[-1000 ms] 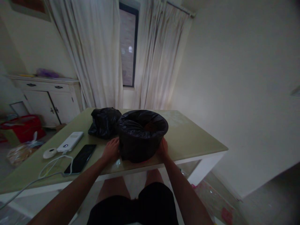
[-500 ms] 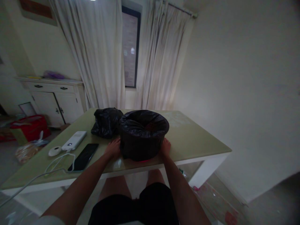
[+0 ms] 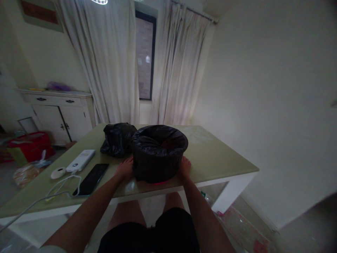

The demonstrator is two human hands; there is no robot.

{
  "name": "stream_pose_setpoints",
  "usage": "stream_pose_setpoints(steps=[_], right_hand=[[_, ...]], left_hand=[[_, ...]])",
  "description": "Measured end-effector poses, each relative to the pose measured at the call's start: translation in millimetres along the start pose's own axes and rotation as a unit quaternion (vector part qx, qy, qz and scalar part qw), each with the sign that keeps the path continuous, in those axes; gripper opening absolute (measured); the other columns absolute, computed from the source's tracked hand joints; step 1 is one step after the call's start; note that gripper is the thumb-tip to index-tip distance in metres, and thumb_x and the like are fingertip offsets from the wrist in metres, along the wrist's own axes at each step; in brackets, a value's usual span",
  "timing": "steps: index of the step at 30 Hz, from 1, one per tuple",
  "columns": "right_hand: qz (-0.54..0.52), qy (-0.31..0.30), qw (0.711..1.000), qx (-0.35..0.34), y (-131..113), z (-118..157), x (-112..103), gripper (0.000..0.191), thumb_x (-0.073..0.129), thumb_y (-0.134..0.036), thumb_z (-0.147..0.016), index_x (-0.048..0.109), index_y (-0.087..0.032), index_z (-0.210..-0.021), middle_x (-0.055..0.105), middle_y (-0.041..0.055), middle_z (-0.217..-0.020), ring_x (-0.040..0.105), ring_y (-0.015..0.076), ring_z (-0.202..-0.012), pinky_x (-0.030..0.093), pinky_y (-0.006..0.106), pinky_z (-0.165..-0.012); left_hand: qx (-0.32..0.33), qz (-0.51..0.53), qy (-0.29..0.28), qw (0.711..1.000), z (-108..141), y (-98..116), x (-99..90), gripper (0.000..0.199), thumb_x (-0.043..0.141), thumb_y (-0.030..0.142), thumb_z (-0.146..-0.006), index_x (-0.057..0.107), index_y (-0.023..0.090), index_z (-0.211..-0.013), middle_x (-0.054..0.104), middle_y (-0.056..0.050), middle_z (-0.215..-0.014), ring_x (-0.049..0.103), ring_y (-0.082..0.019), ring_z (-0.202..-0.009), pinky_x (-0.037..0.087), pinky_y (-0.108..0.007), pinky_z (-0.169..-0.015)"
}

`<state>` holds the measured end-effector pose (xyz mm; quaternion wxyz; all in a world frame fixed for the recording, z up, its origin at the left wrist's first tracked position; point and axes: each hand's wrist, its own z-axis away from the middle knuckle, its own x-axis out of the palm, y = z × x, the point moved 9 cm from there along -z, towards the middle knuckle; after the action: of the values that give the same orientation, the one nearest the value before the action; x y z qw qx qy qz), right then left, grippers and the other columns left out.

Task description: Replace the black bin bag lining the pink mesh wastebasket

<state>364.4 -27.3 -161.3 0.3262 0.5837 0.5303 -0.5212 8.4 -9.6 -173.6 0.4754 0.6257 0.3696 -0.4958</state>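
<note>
A round bin [image 3: 158, 165] lined with a black plastic bag stands at the table's near edge, a strip of pink showing at its base. The bag's rim is folded outward, and something reddish-brown lies dimly inside. My left hand [image 3: 125, 169] rests on the tabletop against the bin's left side, fingers stretched forward. On the other side, my right hand [image 3: 185, 166] lies by the bin with its fingers extended, partly hidden by it. Behind my left hand sits a bunched black plastic bag [image 3: 118, 140].
On the pale green table [image 3: 216, 154], to the left, lie a black phone [image 3: 92, 179], a white power bank [image 3: 81, 160] with a cable, and a small round white object [image 3: 58, 172]. A white cabinet [image 3: 73, 116] and curtains stand behind; a wall is at right.
The view has shifted slightly, so everything sits a little lower and further left. My hands stay beside the bin, and nothing on the table has visibly moved.
</note>
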Motion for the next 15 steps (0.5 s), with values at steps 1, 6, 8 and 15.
stream_pose_setpoints(steps=[1, 6, 8, 15], right_hand=[[0.000, 0.000, 1.000, -0.001, 0, 0, 0, 0.043, 0.044, -0.018, -0.113, 0.072, -0.017, -0.144, 0.070, 0.0217, -0.152, 0.065, 0.0322, -0.141, 0.044, 0.038, -0.112], [-0.002, 0.008, 1.000, -0.007, 1, 0, 2, 0.043, 0.044, -0.017, -0.112, 0.071, -0.015, -0.145, 0.070, 0.0225, -0.151, 0.064, 0.0335, -0.139, 0.043, 0.040, -0.113], [-0.001, 0.011, 1.000, -0.011, 0, 0, 2, 0.044, 0.042, -0.016, -0.112, 0.071, -0.016, -0.144, 0.070, 0.0221, -0.149, 0.065, 0.0327, -0.138, 0.043, 0.039, -0.112], [0.009, 0.005, 1.000, 0.002, 2, -2, 4, 0.040, 0.041, -0.017, -0.113, 0.072, -0.016, -0.139, 0.071, 0.0206, -0.145, 0.066, 0.0313, -0.135, 0.043, 0.037, -0.109]], left_hand=[[-0.002, -0.001, 0.000, 1.000, -1, -1, 0.3, 0.058, 0.055, 0.025, -0.102, 0.067, 0.015, -0.158, 0.056, -0.025, -0.170, 0.052, -0.047, -0.160, 0.043, -0.062, -0.128], [-0.006, -0.022, -0.017, 1.000, -3, -4, 7.1, 0.062, 0.057, 0.024, -0.100, 0.065, 0.017, -0.161, 0.056, -0.025, -0.170, 0.048, -0.044, -0.163, 0.043, -0.062, -0.129], [-0.001, -0.035, -0.021, 0.999, -4, -5, 11.1, 0.064, 0.054, 0.024, -0.101, 0.061, 0.016, -0.164, 0.053, -0.025, -0.173, 0.044, -0.043, -0.165, 0.041, -0.062, -0.130], [-0.032, -0.066, 0.020, 0.997, -7, -17, 13.1, 0.066, 0.054, 0.022, -0.101, 0.059, 0.017, -0.166, 0.046, -0.023, -0.179, 0.034, -0.041, -0.170, 0.037, -0.060, -0.132]])
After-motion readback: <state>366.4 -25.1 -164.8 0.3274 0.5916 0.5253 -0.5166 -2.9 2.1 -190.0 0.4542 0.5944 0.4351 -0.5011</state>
